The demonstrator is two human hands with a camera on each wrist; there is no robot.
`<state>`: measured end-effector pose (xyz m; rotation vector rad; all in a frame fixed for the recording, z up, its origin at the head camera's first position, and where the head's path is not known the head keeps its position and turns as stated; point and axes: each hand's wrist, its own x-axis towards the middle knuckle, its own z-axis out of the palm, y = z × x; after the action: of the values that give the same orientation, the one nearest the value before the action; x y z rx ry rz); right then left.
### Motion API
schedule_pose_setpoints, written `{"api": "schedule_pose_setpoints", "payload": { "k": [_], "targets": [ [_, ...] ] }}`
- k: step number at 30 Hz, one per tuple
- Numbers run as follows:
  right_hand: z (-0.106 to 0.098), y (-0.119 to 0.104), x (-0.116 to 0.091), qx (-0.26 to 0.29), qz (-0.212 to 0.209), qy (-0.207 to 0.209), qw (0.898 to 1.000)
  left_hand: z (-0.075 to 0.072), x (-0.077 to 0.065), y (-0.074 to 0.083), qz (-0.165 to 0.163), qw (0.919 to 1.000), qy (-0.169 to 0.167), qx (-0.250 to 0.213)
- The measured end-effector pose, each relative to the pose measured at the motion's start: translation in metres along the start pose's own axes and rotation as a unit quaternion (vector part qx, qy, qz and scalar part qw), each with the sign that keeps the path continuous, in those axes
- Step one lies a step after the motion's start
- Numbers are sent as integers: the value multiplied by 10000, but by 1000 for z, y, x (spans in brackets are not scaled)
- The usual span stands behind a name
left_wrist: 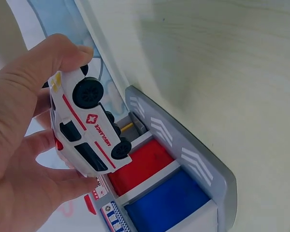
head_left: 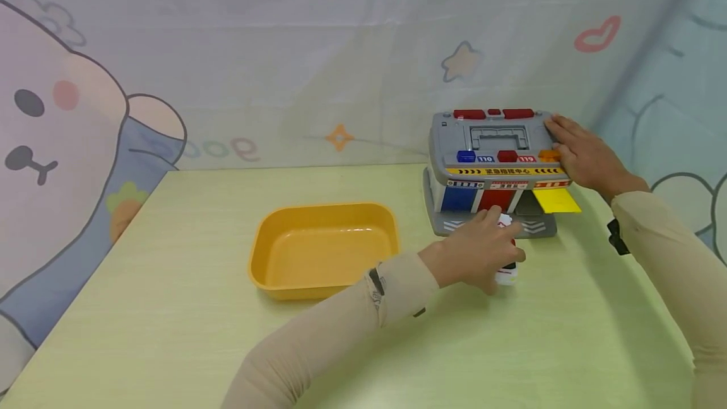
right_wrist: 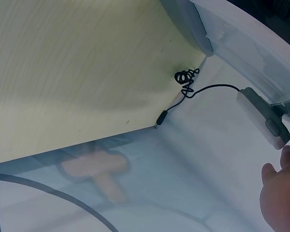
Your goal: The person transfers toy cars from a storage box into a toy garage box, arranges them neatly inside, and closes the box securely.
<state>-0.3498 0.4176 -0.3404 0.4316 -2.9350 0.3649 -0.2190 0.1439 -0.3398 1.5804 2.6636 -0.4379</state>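
Observation:
In the left wrist view a white toy ambulance (left_wrist: 79, 116) with red stripes and black wheels is pinched between the thumb and fingers of my left hand (left_wrist: 24, 145). In the head view this hand (head_left: 479, 250) holds it just in front of the grey toy emergency station (head_left: 449, 137), partly hiding the ambulance (head_left: 507, 276). The station has a blue door (head_left: 459, 199), a red door (head_left: 495, 199) and a raised yellow door (head_left: 556, 201) at its right bay. My right hand (head_left: 591, 156) rests on the station's right top edge, fingers extended over the roof.
A yellow tray (head_left: 324, 289) stands left of the station on the pale wooden table (head_left: 187, 257). A printed cloth (head_left: 295, 68) hangs behind. In the right wrist view a grey handset (right_wrist: 265, 118) with a coiled black cord (right_wrist: 186, 82) sits against the station's side.

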Motion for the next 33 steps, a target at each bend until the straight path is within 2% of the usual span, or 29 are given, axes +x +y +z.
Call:
{"api": "schedule_pose_setpoints", "payload": {
  "k": [12,24,33],
  "targets": [
    [2,5,0,-33,10,-24,10000,4,14,4,-71,9998,-113,-150],
    [2,4,2,19,-69,45,10000,17,28,2,-205,9996,-31,-181],
    [3,4,1,11,-50,43,10000,21,43,3,-341,9993,-157,-45]
  ]
}}
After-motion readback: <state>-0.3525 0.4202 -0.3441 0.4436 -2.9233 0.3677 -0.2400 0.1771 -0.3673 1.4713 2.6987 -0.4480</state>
